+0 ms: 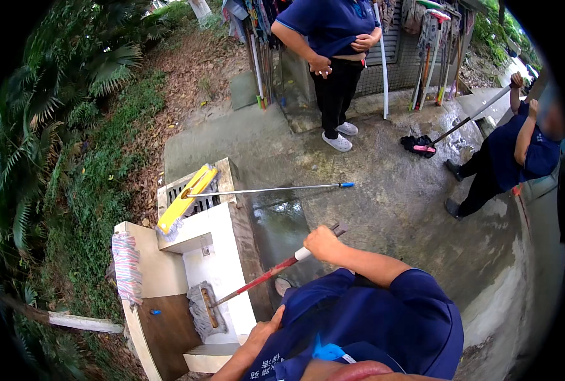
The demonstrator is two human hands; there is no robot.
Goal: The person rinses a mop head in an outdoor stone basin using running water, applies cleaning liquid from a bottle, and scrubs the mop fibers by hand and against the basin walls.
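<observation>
My right hand grips the white upper end of a red mop handle. The handle slants down into a white-lined sink basin. At its lower end, a grey string mop head with a brownish clamp lies on the basin floor. My left hand rests against my dark blue clothing beside the basin edge, with nothing visible in it; its fingertips are partly hidden. On the basin's far end, a yellow flat mop lies over a dark slotted grate, its metal pole reaching out over the wet concrete.
A striped cloth mop head hangs over the basin's outer wall. One person stands ahead in white clogs. At right another person holds a pole with a black mop on the ground. Several mops lean against a wall.
</observation>
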